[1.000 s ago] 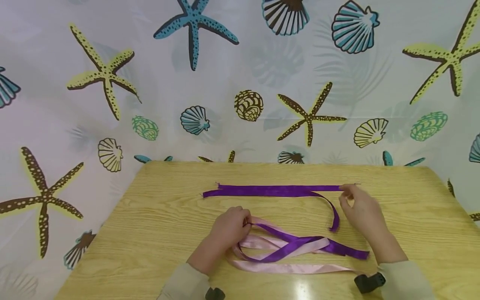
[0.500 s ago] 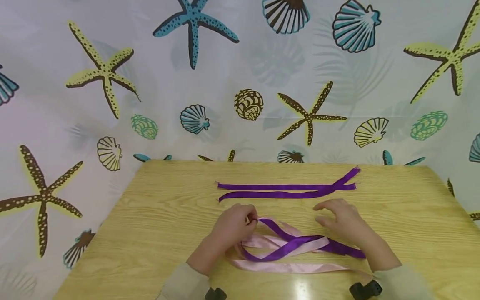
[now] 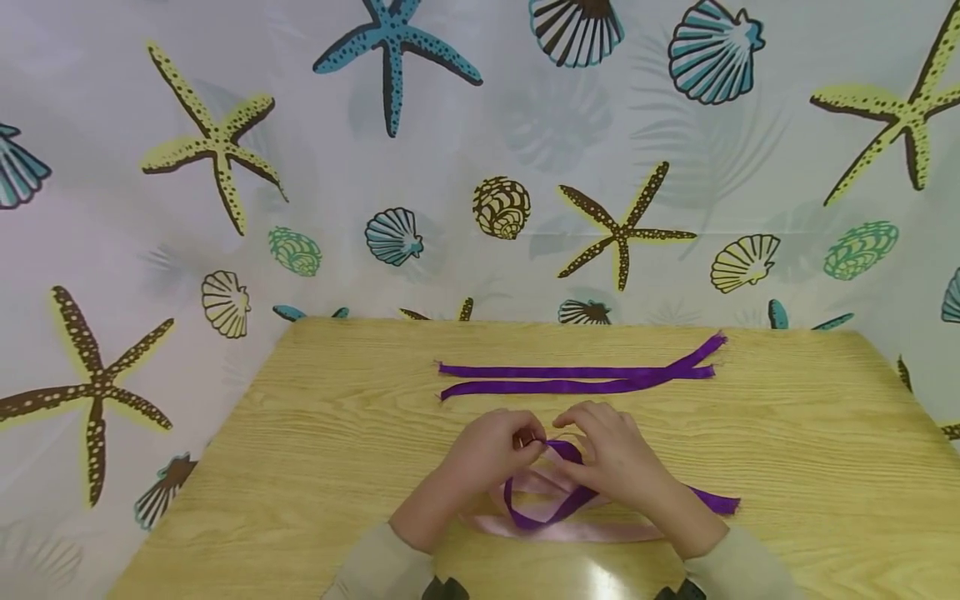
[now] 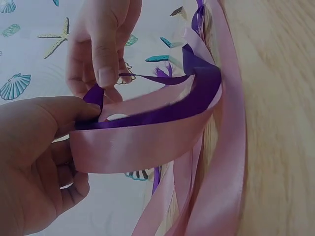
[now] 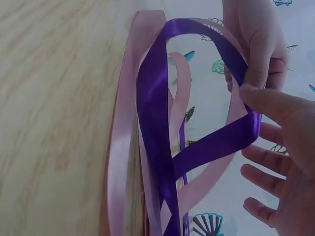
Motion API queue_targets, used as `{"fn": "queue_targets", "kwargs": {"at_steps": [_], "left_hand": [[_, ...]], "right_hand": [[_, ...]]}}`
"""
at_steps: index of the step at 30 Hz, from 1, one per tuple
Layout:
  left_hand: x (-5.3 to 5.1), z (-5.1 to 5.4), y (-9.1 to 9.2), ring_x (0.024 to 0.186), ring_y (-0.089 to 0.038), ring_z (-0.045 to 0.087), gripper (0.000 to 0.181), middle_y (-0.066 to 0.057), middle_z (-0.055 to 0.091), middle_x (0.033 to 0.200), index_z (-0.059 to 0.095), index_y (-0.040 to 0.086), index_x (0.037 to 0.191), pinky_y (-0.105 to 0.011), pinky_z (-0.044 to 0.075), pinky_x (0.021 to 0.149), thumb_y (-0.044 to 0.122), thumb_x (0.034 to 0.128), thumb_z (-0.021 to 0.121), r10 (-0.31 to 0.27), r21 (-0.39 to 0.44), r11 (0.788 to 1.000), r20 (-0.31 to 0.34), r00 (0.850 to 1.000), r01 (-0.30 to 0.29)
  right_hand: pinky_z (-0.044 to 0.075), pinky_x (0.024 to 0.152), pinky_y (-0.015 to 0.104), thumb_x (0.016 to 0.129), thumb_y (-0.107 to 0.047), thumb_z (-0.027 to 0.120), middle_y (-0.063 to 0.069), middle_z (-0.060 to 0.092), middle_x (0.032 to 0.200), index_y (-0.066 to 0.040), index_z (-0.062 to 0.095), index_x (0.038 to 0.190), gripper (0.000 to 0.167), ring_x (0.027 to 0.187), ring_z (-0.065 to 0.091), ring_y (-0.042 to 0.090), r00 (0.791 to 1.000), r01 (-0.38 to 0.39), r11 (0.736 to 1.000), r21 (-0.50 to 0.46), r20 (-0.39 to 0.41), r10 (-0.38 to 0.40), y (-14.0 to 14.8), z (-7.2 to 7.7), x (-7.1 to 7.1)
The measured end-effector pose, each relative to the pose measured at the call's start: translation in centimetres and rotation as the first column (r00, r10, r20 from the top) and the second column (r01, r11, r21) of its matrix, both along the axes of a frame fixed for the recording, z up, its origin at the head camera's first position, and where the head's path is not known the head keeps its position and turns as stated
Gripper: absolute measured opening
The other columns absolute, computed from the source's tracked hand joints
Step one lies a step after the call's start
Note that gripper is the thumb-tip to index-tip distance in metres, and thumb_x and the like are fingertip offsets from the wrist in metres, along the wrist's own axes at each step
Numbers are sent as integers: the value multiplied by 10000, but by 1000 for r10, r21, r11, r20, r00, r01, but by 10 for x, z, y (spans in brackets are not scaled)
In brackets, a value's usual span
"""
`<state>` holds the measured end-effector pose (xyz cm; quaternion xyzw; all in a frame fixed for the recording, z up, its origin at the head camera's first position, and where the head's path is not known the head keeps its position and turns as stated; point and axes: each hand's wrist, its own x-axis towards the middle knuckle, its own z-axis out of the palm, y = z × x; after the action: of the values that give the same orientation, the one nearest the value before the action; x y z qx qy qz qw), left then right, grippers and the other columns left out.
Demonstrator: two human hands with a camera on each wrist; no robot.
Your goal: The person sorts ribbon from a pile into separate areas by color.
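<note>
My left hand (image 3: pixel 495 450) pinches a purple ribbon (image 4: pixel 172 108) together with a pink ribbon (image 4: pixel 133 150) between thumb and fingers. Both ribbons curve away from it in a loop above the table. Close beside it on the right, my right hand (image 3: pixel 615 450) has its thumb against the purple ribbon (image 5: pixel 216 147) at the loop's edge, its other fingers spread apart in the right wrist view. Below the hands, more pink ribbon (image 3: pixel 585 531) lies on the table, and a purple end (image 3: pixel 716 502) comes out from under the right forearm.
Two purple ribbons (image 3: pixel 540 387) lie lengthwise on the wooden table (image 3: pixel 337 400) beyond the hands, crossing near their right ends. Behind the table hangs a pale cloth (image 3: pixel 450 150) printed with starfish and shells.
My right hand has left the far purple ribbons and come in beside my left hand. One far ribbon's right end, earlier curled toward me, now points away. My left hand has shifted slightly right.
</note>
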<state>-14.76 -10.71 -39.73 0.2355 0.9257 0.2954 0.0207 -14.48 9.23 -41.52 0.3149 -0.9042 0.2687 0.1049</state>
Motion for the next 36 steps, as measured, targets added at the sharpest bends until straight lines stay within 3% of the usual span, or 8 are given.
{"fn": "queue_targets", "kwargs": {"at_steps": [5,8,11,15,19,24,30,36], "left_hand": [[1,-2,-1,727,-86,521,131,110,614,781,725,169,904,-208,430,620,270,873,648,-11,-40,999,-46,999,9],[2,-4,-1,803,-109,520,120,94,643,867,734,185,878,-225,438,678,280,861,662,-27,-62,998,-130,991,19],[2,-4,-2,804,-117,509,101,96,620,851,728,180,858,-223,435,683,265,852,674,-28,-60,998,-157,987,18],[2,-3,-4,745,-97,487,104,126,544,752,725,159,883,-201,421,632,241,858,667,4,-49,999,-86,996,-8],[1,-3,-11,699,-64,477,122,123,532,732,726,141,913,-202,423,607,229,873,650,27,-50,998,-42,999,-29],[0,-3,-25,669,-61,487,121,114,561,741,731,143,919,-211,427,582,220,874,650,50,-41,998,-30,998,-51],[-3,-2,-41,665,-69,493,120,111,583,756,733,152,932,-222,433,579,220,872,654,107,-48,993,-21,994,-108],[-5,-1,-52,671,-81,495,116,101,590,771,727,157,924,-241,436,591,230,873,654,154,-50,987,-20,988,-155]], "right_hand": [[363,719,348,775,-273,750,-87,555,915,-185,611,887,199,881,496,144,995,29,1000,7,-91,-28,-4,0,1],[370,696,329,765,-230,756,-114,566,825,-193,641,821,134,804,496,109,994,28,1000,0,-104,-28,-4,0,0],[392,676,296,773,-188,744,-129,585,775,-185,673,819,85,741,504,91,996,23,1000,-11,-90,-24,-1,0,0],[426,610,229,817,-205,710,-145,586,736,-182,696,850,42,663,507,51,998,54,999,2,29,-54,5,4,0],[425,560,218,854,-227,671,-150,596,700,-193,693,861,41,604,492,-1,984,93,996,18,151,-94,15,10,2],[450,602,246,873,-238,645,-139,623,699,-181,687,877,71,619,527,-11,973,89,996,21,214,-91,28,15,4],[447,575,248,891,-257,620,-101,636,692,-150,679,904,123,587,560,56,936,61,998,-11,348,-53,40,22,7],[481,577,270,899,-267,610,-39,647,703,-108,668,929,172,618,606,140,892,92,994,-63,448,-54,52,30,4]]}}
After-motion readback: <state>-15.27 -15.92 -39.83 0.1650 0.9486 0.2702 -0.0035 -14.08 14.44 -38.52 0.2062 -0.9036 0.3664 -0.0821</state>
